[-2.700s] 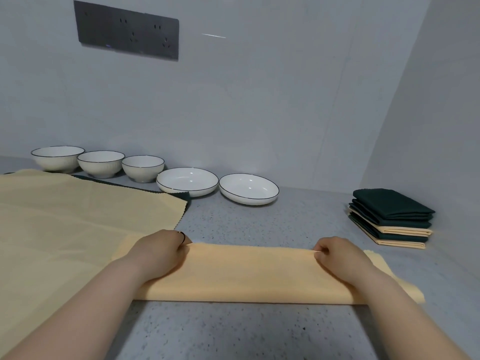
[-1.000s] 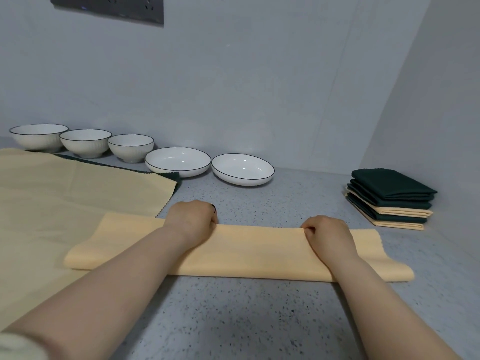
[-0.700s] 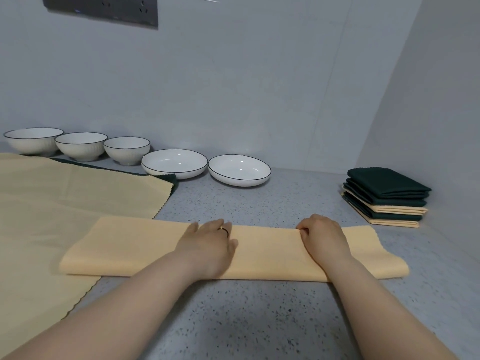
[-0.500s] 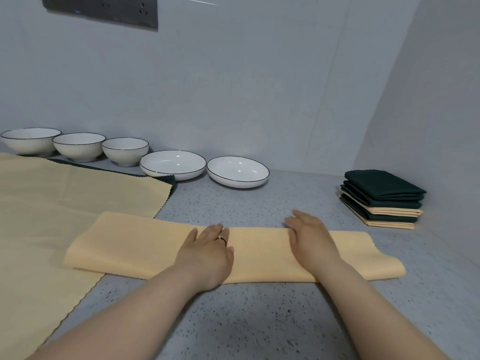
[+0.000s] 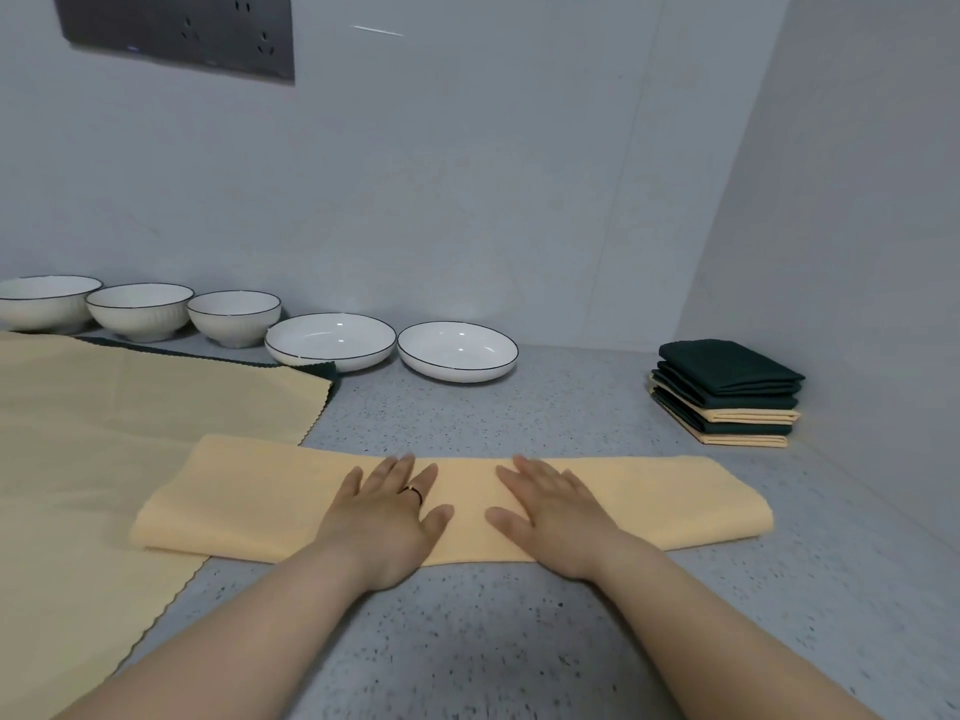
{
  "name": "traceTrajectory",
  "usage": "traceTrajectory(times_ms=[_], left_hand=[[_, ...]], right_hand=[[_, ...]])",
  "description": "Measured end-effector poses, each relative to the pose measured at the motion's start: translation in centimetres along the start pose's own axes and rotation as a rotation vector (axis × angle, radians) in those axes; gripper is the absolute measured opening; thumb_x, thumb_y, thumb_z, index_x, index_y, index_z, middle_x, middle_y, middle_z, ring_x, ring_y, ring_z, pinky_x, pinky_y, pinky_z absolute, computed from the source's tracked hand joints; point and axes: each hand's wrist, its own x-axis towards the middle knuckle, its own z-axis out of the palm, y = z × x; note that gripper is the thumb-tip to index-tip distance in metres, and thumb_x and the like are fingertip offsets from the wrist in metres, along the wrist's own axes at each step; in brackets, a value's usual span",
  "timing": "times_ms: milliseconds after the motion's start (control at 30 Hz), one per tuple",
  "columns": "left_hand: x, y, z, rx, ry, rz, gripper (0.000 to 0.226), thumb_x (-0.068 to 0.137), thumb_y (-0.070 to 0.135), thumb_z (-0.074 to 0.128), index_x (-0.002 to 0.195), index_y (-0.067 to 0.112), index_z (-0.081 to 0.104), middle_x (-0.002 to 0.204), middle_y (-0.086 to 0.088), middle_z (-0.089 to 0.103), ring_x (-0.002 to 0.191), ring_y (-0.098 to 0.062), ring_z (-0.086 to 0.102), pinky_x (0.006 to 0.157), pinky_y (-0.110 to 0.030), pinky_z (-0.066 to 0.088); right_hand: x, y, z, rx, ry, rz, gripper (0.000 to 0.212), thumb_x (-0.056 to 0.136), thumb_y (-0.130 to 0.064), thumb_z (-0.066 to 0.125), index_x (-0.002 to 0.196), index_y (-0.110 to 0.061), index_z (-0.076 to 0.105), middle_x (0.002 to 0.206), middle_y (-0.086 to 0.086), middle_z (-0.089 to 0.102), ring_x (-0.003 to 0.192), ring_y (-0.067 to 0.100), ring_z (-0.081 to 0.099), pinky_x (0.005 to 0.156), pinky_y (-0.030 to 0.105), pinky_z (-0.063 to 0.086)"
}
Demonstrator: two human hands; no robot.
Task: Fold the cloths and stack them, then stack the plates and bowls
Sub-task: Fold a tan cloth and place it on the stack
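Two bare hands are lying flat, palms down and fingers spread, on a long folded band of pale yellow cloth [image 5: 649,493]; the left hand [image 5: 387,506], wearing a thin dark ring [image 5: 413,490], and the right hand [image 5: 556,506] are pressing side by side near its middle, gripping nothing. This band is stretching across a grey speckled stone countertop [image 5: 493,641], its left end overlapping one large unfolded yellow cloth with a scalloped edge [image 5: 130,407], and a dark green cloth [image 5: 322,367] is peeking out beneath that sheet's far edge. Plain pale grey walls [image 5: 467,174] are closing the corner behind and to the right. One dark socket panel [image 5: 176,31] is sitting high on the back wall; no writing is showing on it that can be read. Along the wall are standing three white ribbed bowls with dark rims [image 5: 140,310], touching or nearly so, then two shallow white plates with dark rims [image 5: 457,350] just beside them. Far right, one stack of folded cloths [image 5: 727,392] is resting near the side wall, seemingly three green and two yellow layers, though the folds are making the count uncertain.
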Motion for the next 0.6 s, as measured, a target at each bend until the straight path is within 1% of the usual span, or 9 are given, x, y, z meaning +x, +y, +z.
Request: traceTrajectory(times_ms=[133, 300, 400, 500, 600], left_hand=[[-0.8, -2.1, -0.6, 0.017, -0.023, -0.020, 0.060, 0.097, 0.051, 0.014, 0.148, 0.025, -0.003, 0.157, 0.004, -0.010, 0.145, -0.011, -0.010, 0.117, -0.033, -0.003], [-1.6, -5.7, -1.2, 0.036, -0.010, -0.123, 0.061, 0.097, 0.051, 0.014, 0.149, 0.022, -0.001, 0.157, 0.004, -0.007, 0.145, -0.011, -0.006, 0.118, -0.032, 0.000], [-2.2, -7.2, -1.5, 0.049, -0.017, -0.173, 0.061, 0.097, 0.050, 0.013, 0.149, 0.020, -0.002, 0.157, 0.004, -0.007, 0.145, -0.011, -0.007, 0.118, -0.032, 0.001], [-2.4, -7.3, -1.4, 0.052, -0.013, -0.180, 0.061, 0.098, 0.049, 0.012, 0.149, 0.019, -0.003, 0.157, 0.004, -0.008, 0.145, -0.011, -0.007, 0.118, -0.032, 0.001], [-2.4, -7.3, -1.3, 0.054, -0.004, -0.180, 0.061, 0.098, 0.048, 0.012, 0.149, 0.019, -0.003, 0.157, 0.004, -0.008, 0.145, -0.011, -0.007, 0.118, -0.032, 0.001]], right_hand=[[-1.5, 5.4, -0.8, 0.023, 0.025, 0.182, 0.063, 0.096, -0.053, 0.017, 0.149, -0.023, 0.001, 0.157, -0.002, -0.007, 0.145, 0.014, -0.006, 0.117, 0.033, -0.002], [-2.4, 10.8, -1.1, 0.021, 0.040, 0.384, 0.063, 0.096, -0.052, 0.016, 0.149, -0.020, 0.002, 0.157, 0.002, -0.003, 0.145, 0.016, 0.000, 0.117, 0.033, 0.004], [-2.4, 12.0, -1.2, 0.017, 0.054, 0.436, 0.062, 0.097, -0.050, 0.015, 0.149, -0.017, 0.002, 0.157, 0.003, -0.002, 0.145, 0.017, 0.002, 0.118, 0.035, 0.006], [-2.7, 11.8, -1.1, -0.010, 0.067, 0.459, 0.059, 0.099, -0.046, 0.014, 0.148, -0.017, 0.002, 0.157, 0.005, -0.001, 0.145, 0.019, 0.002, 0.117, 0.035, 0.005], [-3.3, 10.5, -1.6, -0.064, 0.185, 0.447, 0.058, 0.099, -0.040, 0.024, 0.148, -0.017, 0.003, 0.157, 0.006, -0.001, 0.145, 0.020, 0.001, 0.117, 0.034, 0.004]])
